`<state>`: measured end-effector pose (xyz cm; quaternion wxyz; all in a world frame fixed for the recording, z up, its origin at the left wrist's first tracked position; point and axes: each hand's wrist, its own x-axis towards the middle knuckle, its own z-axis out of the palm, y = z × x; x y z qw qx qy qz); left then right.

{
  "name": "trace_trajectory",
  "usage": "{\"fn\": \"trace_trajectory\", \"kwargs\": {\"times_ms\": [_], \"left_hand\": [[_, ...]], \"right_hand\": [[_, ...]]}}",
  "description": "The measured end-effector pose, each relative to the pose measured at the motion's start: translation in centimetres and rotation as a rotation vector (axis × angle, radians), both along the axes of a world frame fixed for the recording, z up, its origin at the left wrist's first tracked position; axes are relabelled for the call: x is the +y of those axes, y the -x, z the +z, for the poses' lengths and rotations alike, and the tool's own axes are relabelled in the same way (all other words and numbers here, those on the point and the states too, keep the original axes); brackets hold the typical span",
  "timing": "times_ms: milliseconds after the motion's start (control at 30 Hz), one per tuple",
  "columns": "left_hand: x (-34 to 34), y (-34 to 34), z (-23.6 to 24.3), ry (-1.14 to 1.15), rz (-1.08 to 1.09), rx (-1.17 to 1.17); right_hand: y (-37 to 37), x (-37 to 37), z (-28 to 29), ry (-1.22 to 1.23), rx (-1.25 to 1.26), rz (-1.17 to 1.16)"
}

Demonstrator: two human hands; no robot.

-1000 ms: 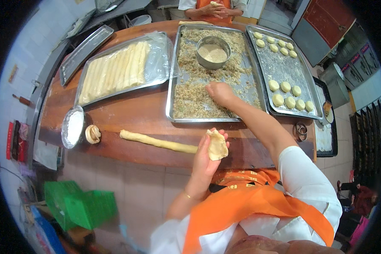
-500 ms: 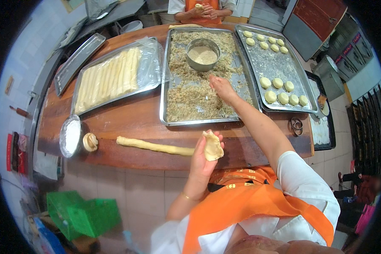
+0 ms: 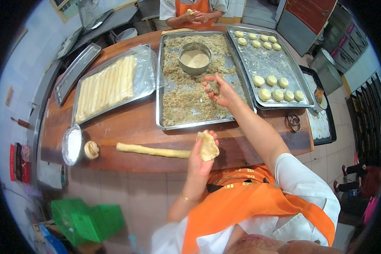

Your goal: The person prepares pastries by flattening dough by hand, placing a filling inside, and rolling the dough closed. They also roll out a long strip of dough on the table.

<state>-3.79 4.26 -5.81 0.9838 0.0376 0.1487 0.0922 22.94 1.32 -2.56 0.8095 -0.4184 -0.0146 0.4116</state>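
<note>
My left hand (image 3: pixel 197 166) holds a flattened, cupped piece of dough (image 3: pixel 209 148) between thumb and fingers at the table's near edge. A rope of dough (image 3: pixel 152 150) lies on the table to its left, its right end behind this hand. My right hand (image 3: pixel 225 94) is turned palm up over the large metal tray (image 3: pixel 157 112), fingers curled around a clump of crumbly filling (image 3: pixel 213 87). Loose filling (image 3: pixel 184 103) covers much of the tray. A round metal tin (image 3: pixel 194 70) with pale, fine crumbs inside sits on it, just beyond my right hand.
At right, another tray (image 3: pixel 264 59) bears round dough pieces beside metal ring cutters (image 3: pixel 294 122). To the left are a tray of dough strips (image 3: pixel 106 86) under plastic, a narrow tray (image 3: pixel 78 72) and a bowl of white flour (image 3: pixel 74 146). A co-worker's hands (image 3: pixel 194 17) handle dough opposite.
My right hand has turned palm up, with a clump of filling now showing in its fingers. The left hand still holds the dough piece. The whole view has shifted slightly.
</note>
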Motion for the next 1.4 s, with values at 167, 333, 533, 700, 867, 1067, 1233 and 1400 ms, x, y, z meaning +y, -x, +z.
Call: {"fn": "trace_trajectory", "kwargs": {"times_ms": [167,333,533,700,867,1067,1233,1400], "left_hand": [[0.0,-0.9,0.7,-0.106,0.002,0.101],[1.4,-2.4,1.1,-0.132,0.034,0.112],[1.8,-3.5,2.2,-0.146,0.046,0.122],[1.5,-3.5,1.3,-0.127,0.045,0.117],[1.3,-4.3,2.0,-0.139,0.026,0.184],[2.3,-5.9,2.4,-0.263,0.066,0.176],[2.6,-9.2,2.7,-0.268,0.059,0.188],[2.4,-13.2,2.8,-0.299,0.163,0.216]], "right_hand": [[-1.3,-1.2,-2.3,-0.092,-0.04,-0.028],[-0.7,-1.6,-2.0,0.163,-0.326,0.014],[0.3,-2.1,-0.7,0.282,-0.385,-0.002],[1.4,-2.7,1.9,-0.007,0.051,-0.066],[-0.6,-3.9,-2.7,-0.005,-0.121,0.013],[0.5,-4.5,-1.4,0.207,-0.31,0.063],[3.5,-4.0,1.4,0.108,-0.663,-0.014],[6.6,-4.8,2.0,0.587,-1.75,-0.082]]}}
